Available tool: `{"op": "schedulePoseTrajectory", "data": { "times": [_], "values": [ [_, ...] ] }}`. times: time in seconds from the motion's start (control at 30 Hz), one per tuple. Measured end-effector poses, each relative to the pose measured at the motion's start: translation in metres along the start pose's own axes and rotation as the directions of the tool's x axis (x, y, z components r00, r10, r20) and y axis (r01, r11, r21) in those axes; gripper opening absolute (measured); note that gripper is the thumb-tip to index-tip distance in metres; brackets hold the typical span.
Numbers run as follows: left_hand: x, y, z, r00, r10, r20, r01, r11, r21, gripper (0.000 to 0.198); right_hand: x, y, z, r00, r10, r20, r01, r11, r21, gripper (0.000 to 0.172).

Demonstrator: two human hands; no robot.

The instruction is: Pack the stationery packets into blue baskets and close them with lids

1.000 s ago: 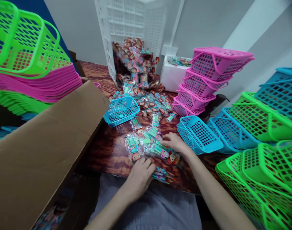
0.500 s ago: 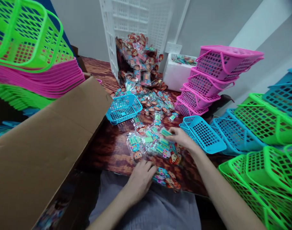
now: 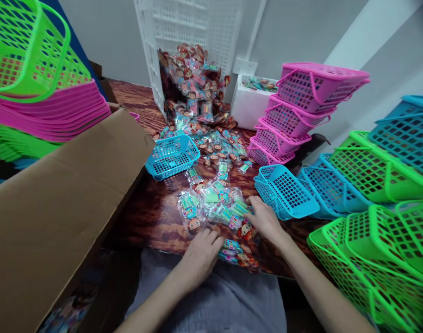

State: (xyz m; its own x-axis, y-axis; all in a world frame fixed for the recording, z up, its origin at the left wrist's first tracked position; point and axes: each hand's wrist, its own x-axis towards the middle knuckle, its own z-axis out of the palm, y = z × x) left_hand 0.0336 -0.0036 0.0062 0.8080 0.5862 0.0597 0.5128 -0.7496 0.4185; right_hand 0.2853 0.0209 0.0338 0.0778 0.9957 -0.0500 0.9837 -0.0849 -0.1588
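Observation:
Small cellophane toy packets with cartoon figures [image 3: 214,206] lie heaped on the dark wooden table [image 3: 156,217] in front of me. My left hand [image 3: 201,254] rests at the table's near edge, fingers curled over a stack of packets [image 3: 237,252]. My right hand [image 3: 265,219] lies on the heap's right side, fingers bent down onto the packets beside a tilted blue basket [image 3: 284,192]. A second blue basket [image 3: 171,157] stands past the heap at the left.
A white crate [image 3: 187,27] at the back spills more packets. A cardboard box flap [image 3: 65,194] fills the left. Stacks of pink baskets [image 3: 295,115], green baskets [image 3: 378,240] and blue baskets [image 3: 402,134] crowd the right; more stacked baskets [image 3: 41,101] are at the upper left. A white foam box [image 3: 249,104] stands behind.
My right hand lifted a packet off the heap, then came back down and nearer, onto the heap's right side. My left hand stayed on the stack at the table edge.

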Motion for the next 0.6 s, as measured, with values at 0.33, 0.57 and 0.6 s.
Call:
{"op": "schedulePoseTrajectory", "data": {
  "times": [0.33, 0.57, 0.6],
  "values": [
    [-0.010, 0.003, 0.009, 0.965, 0.024, -0.263, -0.014, 0.999, 0.038, 0.028, -0.042, -0.036, -0.008, 0.999, -0.039, -0.002, 0.039, 0.995, 0.090, 0.011],
    [-0.012, -0.002, 0.007, 0.939, 0.213, -0.270, -0.168, 0.969, 0.181, 0.014, -0.054, -0.061, -0.003, 0.921, -0.312, 0.232, 0.181, 0.872, 0.455, 0.016],
    [-0.013, -0.003, 0.004, 0.952, 0.210, -0.224, -0.176, 0.971, 0.163, 0.015, -0.049, -0.057, -0.003, 0.920, -0.302, 0.251, 0.146, 0.857, 0.495, 0.017]
  ]
}}
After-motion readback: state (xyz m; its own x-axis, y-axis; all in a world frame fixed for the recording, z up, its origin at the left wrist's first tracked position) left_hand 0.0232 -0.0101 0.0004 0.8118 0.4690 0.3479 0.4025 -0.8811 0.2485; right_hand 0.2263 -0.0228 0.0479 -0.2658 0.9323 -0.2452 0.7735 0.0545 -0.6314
